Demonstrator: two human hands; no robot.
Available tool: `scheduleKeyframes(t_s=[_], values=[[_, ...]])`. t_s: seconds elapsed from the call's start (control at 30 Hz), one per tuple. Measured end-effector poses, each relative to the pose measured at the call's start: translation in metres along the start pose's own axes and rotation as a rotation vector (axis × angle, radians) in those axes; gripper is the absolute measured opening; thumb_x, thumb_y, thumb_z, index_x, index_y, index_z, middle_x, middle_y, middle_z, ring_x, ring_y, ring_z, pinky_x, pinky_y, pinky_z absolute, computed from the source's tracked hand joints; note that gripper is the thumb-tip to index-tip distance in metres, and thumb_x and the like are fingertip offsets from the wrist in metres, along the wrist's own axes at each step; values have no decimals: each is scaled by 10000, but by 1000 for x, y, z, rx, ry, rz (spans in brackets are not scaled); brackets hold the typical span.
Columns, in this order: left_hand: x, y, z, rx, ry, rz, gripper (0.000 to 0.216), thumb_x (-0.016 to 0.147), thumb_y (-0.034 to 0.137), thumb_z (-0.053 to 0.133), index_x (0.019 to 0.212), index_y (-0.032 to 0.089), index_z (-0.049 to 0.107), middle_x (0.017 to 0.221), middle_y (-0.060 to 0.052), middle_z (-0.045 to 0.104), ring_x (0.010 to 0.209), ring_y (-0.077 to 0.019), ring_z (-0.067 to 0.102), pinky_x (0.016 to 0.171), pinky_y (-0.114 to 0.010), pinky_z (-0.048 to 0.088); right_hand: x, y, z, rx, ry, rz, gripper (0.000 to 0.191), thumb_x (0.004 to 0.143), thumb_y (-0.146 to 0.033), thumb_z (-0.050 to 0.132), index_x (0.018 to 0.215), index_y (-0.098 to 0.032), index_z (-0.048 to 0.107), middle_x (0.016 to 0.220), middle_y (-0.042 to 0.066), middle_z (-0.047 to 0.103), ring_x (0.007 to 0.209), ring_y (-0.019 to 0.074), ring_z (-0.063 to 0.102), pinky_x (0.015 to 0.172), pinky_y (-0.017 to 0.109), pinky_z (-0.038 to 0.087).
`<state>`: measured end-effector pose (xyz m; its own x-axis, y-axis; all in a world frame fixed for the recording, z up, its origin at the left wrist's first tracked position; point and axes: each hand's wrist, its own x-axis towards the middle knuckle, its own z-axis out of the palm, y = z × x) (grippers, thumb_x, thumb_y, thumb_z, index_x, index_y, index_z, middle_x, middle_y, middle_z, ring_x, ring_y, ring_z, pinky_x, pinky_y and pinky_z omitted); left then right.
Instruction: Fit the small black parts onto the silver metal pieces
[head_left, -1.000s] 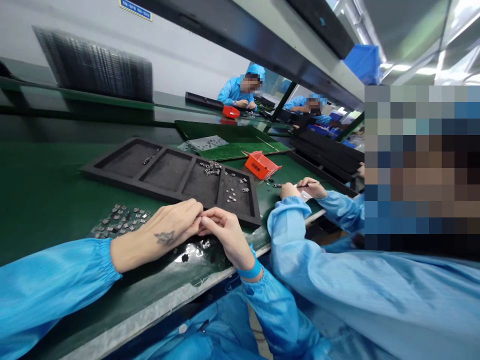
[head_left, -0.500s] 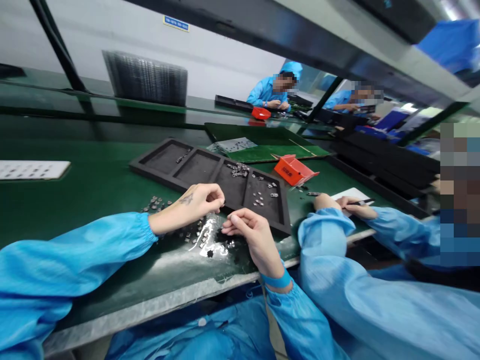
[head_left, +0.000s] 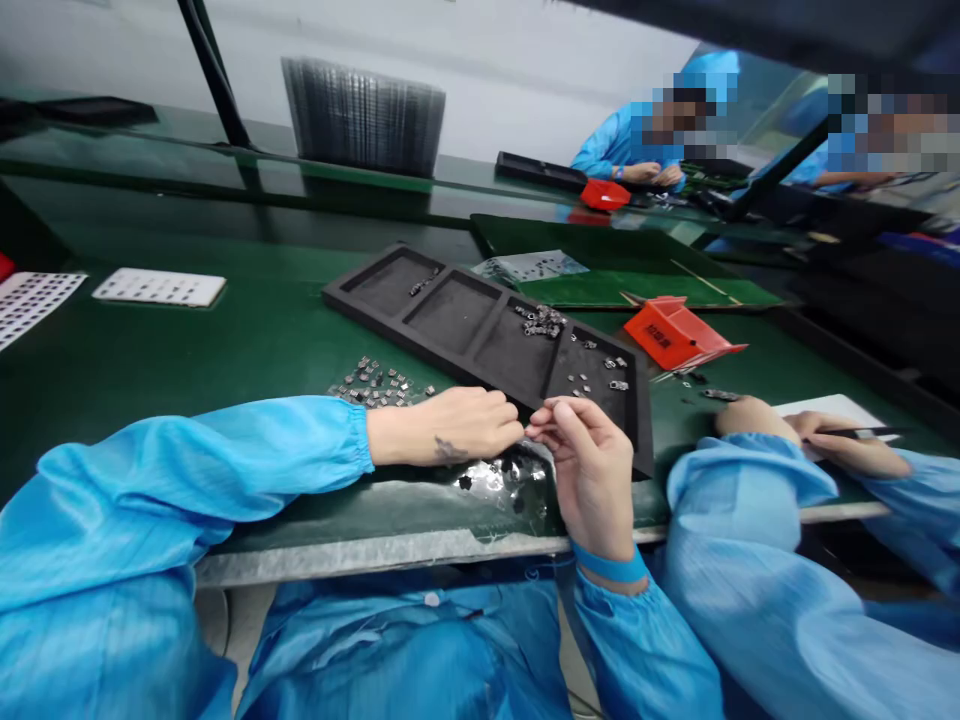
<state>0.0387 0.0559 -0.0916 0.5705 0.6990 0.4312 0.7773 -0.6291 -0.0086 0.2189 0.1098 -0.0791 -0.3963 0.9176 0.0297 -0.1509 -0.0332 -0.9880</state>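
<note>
My left hand point(head_left: 465, 425), back upward and fingers curled closed, is at the near edge of the black compartment tray point(head_left: 442, 350). Facing it, my right hand point(head_left: 589, 465) has thumb and fingertips pinched together. The fingertips of both hands nearly meet; anything between them is hidden or too small to name. Small metal parts point(head_left: 382, 382) are scattered on the green table beyond my left forearm. Below the hands lies a shiny clear sheet point(head_left: 499, 487) with small black pieces. More metal parts point(head_left: 541, 322) are heaped inside the tray.
An orange-red bin point(head_left: 675, 330) stands beyond the tray's right end. A white card point(head_left: 159, 287) lies at left. To my right, a co-worker's hand point(head_left: 847, 440) holds a dark thin tool over a white sheet. Another person point(head_left: 637, 140) sits across the table.
The view has swung, so the table appears further right and higher. My left hand has turned its back upward, and its fingertips have come closer to my right fingertips.
</note>
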Motion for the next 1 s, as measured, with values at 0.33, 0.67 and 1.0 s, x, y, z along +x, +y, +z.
scheduleKeyframes(t_s=[0.33,0.67,1.0], values=[[-3,6,1,79,22,243,223,933,120,424,774,111,580,762,-85,531,768,-195,501,640,-346,297,1,-1,0,-61,-44,32,232,797,-329,736,913,-139,672,806,74,623,696,126,608,667,214,495],[5,-11,-16,-47,229,-81,178,996,223,399,998,119,542,1010,-61,556,879,-166,461,738,-286,389,4,-1,-1,-88,-137,126,282,755,-361,770,782,-118,628,677,36,571,571,91,539,556,189,433],[3,-5,-15,-156,176,25,134,950,86,399,997,108,523,989,-65,561,886,-142,476,782,-253,415,0,2,-3,-94,-268,113,325,827,-410,694,836,-93,619,754,83,628,610,112,577,553,198,420]])
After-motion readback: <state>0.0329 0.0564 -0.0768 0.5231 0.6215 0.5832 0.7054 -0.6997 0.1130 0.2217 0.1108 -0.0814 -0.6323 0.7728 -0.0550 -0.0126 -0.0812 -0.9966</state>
